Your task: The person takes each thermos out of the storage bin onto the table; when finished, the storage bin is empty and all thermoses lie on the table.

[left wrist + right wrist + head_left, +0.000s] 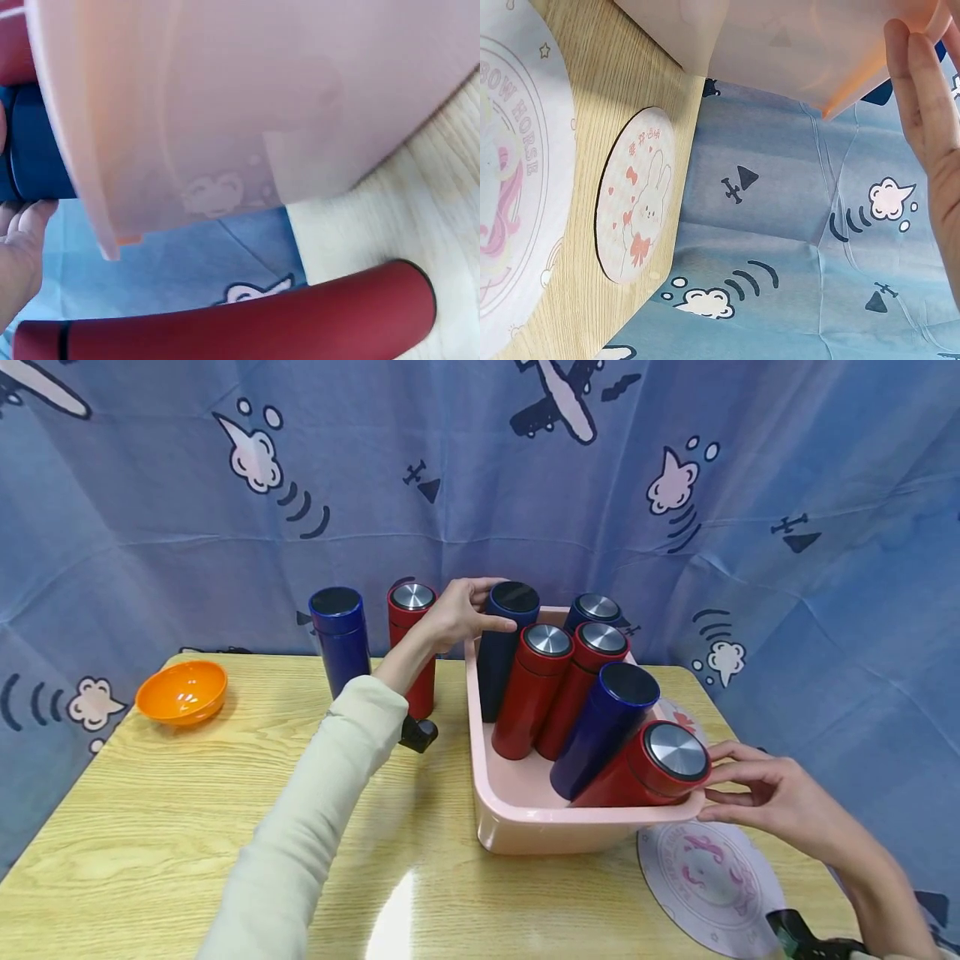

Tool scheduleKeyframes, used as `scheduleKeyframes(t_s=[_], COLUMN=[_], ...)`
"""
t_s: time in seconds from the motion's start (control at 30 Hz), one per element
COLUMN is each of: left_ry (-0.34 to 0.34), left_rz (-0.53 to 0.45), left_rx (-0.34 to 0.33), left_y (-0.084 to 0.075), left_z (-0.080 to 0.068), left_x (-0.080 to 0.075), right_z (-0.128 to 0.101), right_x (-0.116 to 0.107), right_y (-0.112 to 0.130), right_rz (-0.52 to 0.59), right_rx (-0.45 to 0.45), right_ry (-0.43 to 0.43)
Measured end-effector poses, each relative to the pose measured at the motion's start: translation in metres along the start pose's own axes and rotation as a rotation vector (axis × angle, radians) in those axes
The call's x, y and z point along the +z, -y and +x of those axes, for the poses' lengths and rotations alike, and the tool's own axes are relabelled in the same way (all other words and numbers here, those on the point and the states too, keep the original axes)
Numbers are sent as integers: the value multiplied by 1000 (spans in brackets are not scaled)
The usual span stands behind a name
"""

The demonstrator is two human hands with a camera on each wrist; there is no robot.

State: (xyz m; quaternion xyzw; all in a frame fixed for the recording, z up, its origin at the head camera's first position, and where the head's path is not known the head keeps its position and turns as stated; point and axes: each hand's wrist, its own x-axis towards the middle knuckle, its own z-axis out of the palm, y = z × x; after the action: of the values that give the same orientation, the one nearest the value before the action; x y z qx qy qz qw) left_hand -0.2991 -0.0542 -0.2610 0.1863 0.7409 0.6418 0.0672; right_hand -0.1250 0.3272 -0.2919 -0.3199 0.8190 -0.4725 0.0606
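Observation:
A pink plastic bin [592, 815] holds several vacuum flasks, standing or leaning. At its back left corner my left hand [459, 614] grips a dark blue flask [497, 652] near its black lid, thumb in front and fingers behind. My right hand [765, 785] holds the rim at the front right corner, its fingertips right beside the silver lid of a tilted red flask [637, 772]. Two more red flasks [536, 693] and a glossy blue flask [603, 727] lean between. Another blue flask [596, 607] with a silver lid is partly hidden at the back.
Left of the bin, a blue flask [341, 643] and a red flask [412, 597] stand on the wooden table [187, 827]. An orange bowl [182, 693] sits at the far left. Round printed mats [712, 885] lie at the right. A blue curtain [450, 468] hangs behind.

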Motion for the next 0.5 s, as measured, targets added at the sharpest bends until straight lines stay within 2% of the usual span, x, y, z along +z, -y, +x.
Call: scheduleKeyframes(t_s=[0.3, 0.5], left_ry=[-7, -15], left_rz=[-14, 50], left_rx=[35, 87], left_y=[-19, -35], left_z=[-6, -10], left_x=[-4, -12], right_z=[-1, 0], right_x=[0, 1], right_y=[-3, -2], right_rz=[67, 55], right_rx=[-30, -26], right_ry=[6, 0])
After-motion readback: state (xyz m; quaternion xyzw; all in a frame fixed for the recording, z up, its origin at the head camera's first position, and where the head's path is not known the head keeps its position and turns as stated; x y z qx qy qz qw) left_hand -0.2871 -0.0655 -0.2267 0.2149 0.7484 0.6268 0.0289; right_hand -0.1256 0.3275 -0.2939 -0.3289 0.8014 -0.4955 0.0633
